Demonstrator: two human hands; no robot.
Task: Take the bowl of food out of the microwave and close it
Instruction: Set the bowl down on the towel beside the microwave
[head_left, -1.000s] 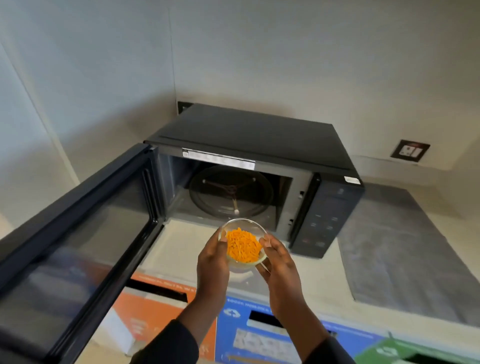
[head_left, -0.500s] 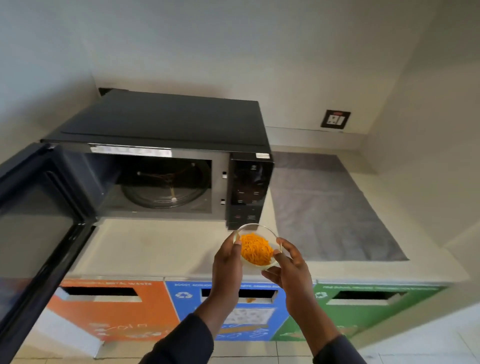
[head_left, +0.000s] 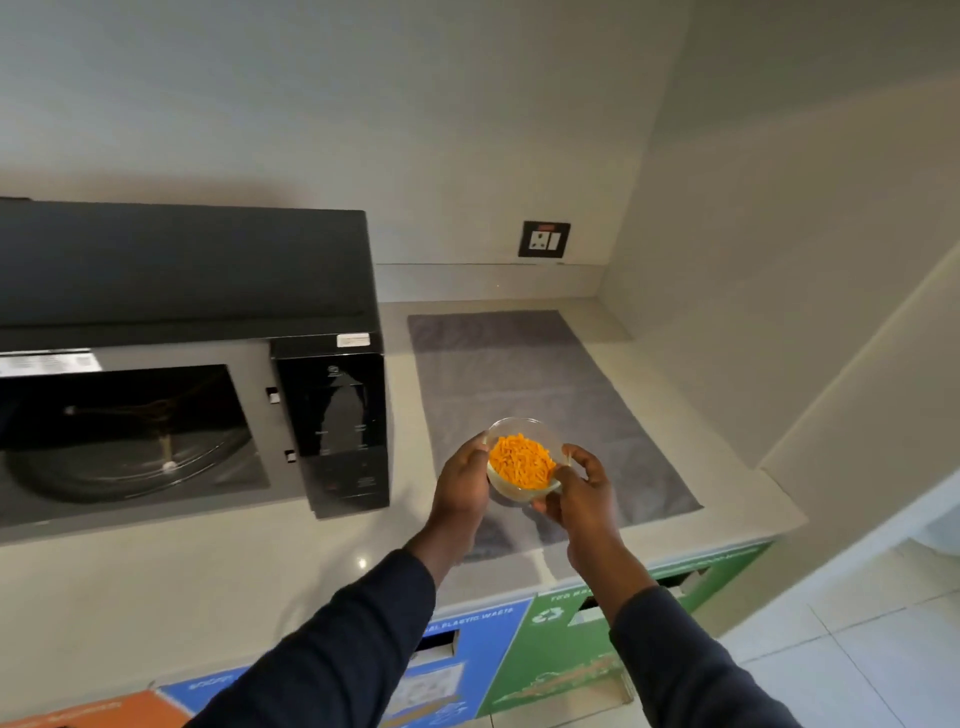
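- I hold a small clear glass bowl (head_left: 524, 457) of orange shredded food, right of the black microwave (head_left: 192, 353), above a grey mat (head_left: 524, 374).
- My left hand (head_left: 464, 486) and right hand (head_left: 584, 488) curl fingers against its sides.
- Glass looks light, slippery, breakable; cupping opposite walls seems safest.
- The microwave cavity stands open.

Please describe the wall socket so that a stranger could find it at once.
Start at the large black microwave oven on the pale counter. Look right, above the grey rectangular mat, to the back wall. The small black-framed wall socket is the only fitting on that wall.
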